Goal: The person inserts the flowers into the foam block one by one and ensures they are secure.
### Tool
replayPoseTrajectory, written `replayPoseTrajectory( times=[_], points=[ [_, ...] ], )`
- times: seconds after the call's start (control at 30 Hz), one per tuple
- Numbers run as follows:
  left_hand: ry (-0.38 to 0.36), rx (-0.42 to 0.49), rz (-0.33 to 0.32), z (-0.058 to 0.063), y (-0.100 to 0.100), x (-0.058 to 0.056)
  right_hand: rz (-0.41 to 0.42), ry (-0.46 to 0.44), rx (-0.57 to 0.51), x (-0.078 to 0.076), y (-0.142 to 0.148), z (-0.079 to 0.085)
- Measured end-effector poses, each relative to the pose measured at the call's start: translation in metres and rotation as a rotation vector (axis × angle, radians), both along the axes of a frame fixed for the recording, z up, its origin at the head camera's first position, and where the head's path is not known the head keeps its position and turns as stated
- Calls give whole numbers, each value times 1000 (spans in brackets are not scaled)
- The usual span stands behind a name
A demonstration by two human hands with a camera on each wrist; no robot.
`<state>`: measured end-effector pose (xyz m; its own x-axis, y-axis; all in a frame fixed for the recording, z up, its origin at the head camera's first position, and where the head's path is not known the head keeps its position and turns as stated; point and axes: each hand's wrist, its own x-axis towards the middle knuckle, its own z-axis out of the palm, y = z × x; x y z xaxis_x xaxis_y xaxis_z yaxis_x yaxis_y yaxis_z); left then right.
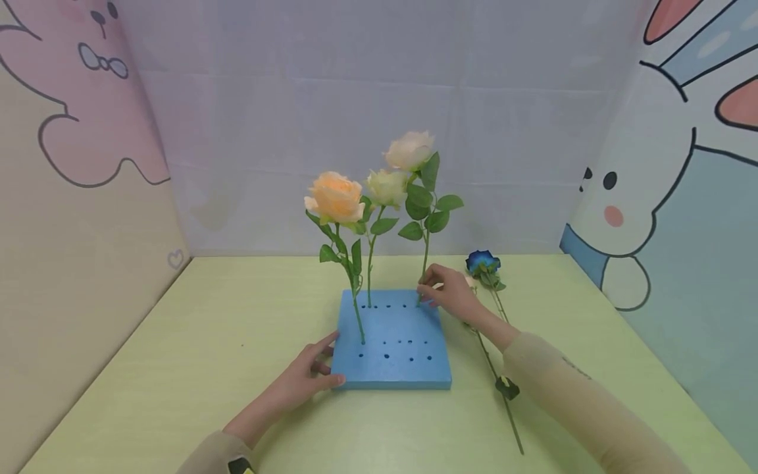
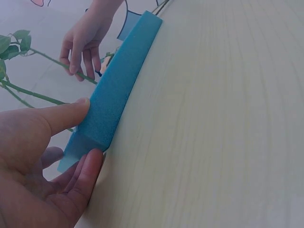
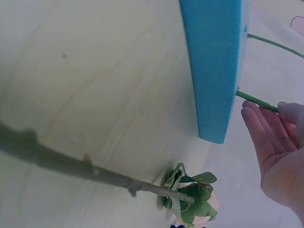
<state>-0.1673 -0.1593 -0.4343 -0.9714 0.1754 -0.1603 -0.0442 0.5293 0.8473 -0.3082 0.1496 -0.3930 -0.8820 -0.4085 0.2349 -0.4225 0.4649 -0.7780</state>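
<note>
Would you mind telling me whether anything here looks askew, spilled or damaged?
Slightly: the peach rose leans left in the blue block, more askew than the cream rose behind it. I see nothing spilled or damaged.

matt, foam-like block (image 1: 393, 326); smooth, wood-grained table (image 1: 237, 316); creased cloth backdrop (image 1: 296, 131).

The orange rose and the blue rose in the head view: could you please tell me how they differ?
The orange rose has pale orange petals; the blue rose has deep blue ones. The orange rose stands in the blue board, leaning slightly, while the blue rose lies on the table. The orange rose's bloom looks larger in this view than the blue rose's. Both have green leaves.
</note>
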Motion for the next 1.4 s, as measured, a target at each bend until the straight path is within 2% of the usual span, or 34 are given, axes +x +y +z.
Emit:
replayPoseTrajectory(
  times=[0.63,0.77,0.9,1.0,1.23,1.4],
  points=[
    [7,-2,6,6,3,4,2,-19,-14,-1,0,-2],
    [6,2,8,6,3,4,-2,-3,-13,1,0,-2],
    [1,-1,9,5,2,4,-24,62,18,3,2,-1],
    [0,-5,10,5,3,5,-48,87,37,3,5,0],
    [-2,-1,11,6,3,6,-74,51,39,3,19,3],
    [5,1,5,5,2,5,-88,49,16,9,30,8]
  ],
)
